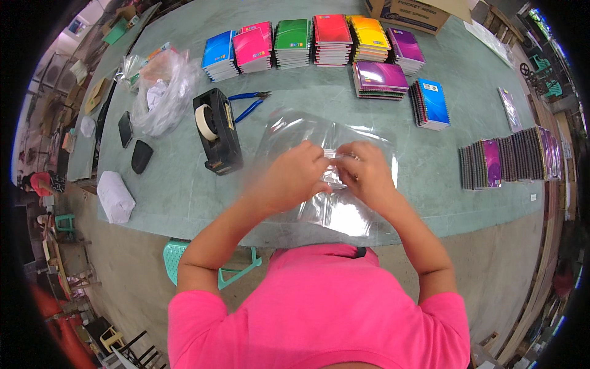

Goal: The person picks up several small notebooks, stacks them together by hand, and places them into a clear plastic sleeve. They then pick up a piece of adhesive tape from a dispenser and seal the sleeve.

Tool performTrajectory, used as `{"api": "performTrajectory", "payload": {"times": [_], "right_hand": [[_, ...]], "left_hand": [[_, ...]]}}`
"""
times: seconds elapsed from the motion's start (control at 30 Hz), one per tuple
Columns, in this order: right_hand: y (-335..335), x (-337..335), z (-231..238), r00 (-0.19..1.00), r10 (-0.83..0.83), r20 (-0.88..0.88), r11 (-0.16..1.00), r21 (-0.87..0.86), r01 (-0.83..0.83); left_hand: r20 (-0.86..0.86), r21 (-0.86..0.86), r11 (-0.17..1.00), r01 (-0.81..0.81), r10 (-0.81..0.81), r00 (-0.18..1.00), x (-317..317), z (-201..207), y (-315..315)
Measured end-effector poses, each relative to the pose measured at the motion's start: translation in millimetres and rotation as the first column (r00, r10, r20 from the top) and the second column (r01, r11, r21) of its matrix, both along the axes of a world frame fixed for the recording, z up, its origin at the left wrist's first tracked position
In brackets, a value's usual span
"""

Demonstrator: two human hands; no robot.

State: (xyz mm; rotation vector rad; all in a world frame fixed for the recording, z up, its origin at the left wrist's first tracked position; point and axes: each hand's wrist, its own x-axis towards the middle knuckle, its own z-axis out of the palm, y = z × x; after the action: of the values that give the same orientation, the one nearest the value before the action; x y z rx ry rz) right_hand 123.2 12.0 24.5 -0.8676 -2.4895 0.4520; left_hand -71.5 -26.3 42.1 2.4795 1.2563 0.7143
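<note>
In front of me on the green table, transparent plastic bags [347, 216] lie spread out, shiny and overlapping. My left hand [296, 175] is closed on the plastic, its fingers bent and the thumb near the middle. Close beside it, my right hand [367, 174] pinches the same plastic between thumb and fingers. Between the two hands the plastic is gathered into bright creases. Whether anything else lies inside the fingers is hidden.
A black tape dispenser [225, 138] and blue-handled pliers [249, 106] lie to the left, beyond them a crumpled plastic bag [161, 101]. Colourful spiral notebooks [293, 46] stand stacked at the back. Wrapped notebooks [510, 158] form a row at right. A green stool [176, 258] stands below.
</note>
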Motion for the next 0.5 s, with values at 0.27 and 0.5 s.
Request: {"api": "performTrajectory", "payload": {"times": [0.27,0.5], "right_hand": [[-36,-6,-28,0.955,-0.066,-0.291,0.998,-0.013,0.065],[-29,-11,-31,0.961,-0.101,-0.257,0.982,0.127,0.137]], "left_hand": [[0.07,0.383,0.914,-0.133,0.115,0.991,11,-50,-42],[0.121,0.452,0.831,-0.323,0.302,0.946,-33,-50,-51]]}}
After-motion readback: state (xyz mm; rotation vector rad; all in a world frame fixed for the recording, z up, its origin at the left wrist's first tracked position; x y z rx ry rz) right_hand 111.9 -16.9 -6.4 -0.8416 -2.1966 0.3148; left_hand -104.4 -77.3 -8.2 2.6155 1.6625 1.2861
